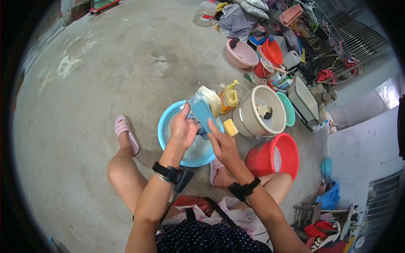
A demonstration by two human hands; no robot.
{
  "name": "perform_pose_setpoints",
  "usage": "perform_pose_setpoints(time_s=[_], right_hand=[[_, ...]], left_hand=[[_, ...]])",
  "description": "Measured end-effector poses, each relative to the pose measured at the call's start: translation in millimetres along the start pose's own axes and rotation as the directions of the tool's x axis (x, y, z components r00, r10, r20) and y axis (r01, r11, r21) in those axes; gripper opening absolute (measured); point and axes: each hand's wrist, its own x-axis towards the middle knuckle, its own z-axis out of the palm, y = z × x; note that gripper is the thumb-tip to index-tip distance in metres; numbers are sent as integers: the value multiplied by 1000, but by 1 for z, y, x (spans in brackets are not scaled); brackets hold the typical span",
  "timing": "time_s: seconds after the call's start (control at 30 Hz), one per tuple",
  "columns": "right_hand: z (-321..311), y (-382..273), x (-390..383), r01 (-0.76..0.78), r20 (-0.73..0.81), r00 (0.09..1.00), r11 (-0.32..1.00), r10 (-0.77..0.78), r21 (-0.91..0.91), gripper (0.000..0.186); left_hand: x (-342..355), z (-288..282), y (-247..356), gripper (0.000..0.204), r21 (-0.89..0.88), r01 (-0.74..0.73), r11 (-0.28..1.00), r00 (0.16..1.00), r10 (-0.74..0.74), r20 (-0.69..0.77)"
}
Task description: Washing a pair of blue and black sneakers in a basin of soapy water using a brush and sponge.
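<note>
The left hand [183,128] was closed around a flat blue rectangular plastic piece [202,115], holding it above a round light-blue plastic basin [168,139] of water. The right hand [223,145] gripped the piece's lower edge. Further right stood a beige plastic bucket [253,122] and a red plastic bucket [263,162].

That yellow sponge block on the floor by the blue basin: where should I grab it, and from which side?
Take the yellow sponge across its two long sides, coming straight down from above. It lies flat on the concrete, top face exposed, wedged between the blue basin and the beige bucket, so a sideways approach looks blocked. Both hands are busy with the blue item.
</note>
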Motion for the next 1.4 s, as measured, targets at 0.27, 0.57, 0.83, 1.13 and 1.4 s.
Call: perform_pose_setpoints(time_s=[0.27,0.57,0.83,1.13,1.4], right_hand=[[-7,14,-6,-38,18,999,999,39,-35,50],[-8,32,14,-73,-23,997,993,71,-96,46],[0,13,41,47,-19,999,999,-47,-3,45],[3,-9,42,-44,76,996,998,48,-54,45],[0,-2,4,-40,-12,999,998,41,54,41]], left_hand=[[-1,-3,3,36,-80,-26,996,1000,25,-7],[2,-16,1,37,-71,-12,997,1000,10,-28],[4,-21,-4,40,-137,6,991,1000,-7,-4],[6,-20,-8,40,-231,-15,973,1000,16,4],[10,-25,-14,38,-224,-17,974,1000,16,-5]])
